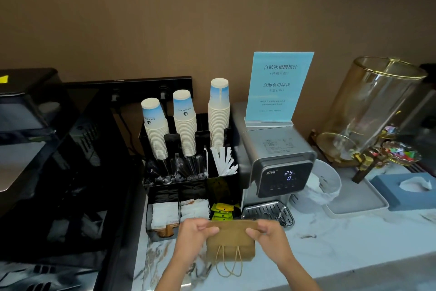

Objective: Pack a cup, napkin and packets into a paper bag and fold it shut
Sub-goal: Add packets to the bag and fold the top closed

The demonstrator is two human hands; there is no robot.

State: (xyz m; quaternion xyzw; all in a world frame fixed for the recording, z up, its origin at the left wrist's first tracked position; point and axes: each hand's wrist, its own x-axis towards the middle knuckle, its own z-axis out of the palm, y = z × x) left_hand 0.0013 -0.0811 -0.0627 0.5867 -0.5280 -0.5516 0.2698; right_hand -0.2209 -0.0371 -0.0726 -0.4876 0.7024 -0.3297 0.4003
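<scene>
A brown paper bag [230,244] stands on the marble counter at the bottom centre, its top folded over and its string handles [229,264] hanging down the front. My left hand [194,234] pinches the left end of the folded top. My right hand [267,235] pinches the right end. What is inside the bag is hidden. Behind it a black organiser [188,187] holds three stacks of paper cups [185,123], white packets [165,214] and yellow-green packets [221,211].
A grey water dispenser [280,168] with a drip tray stands just behind and right of the bag. A blue sign [278,88] sits on top of it. Further right are a white bin [323,187], a glass drink dispenser [375,111] and a blue tissue box [410,188]. A dark machine fills the left.
</scene>
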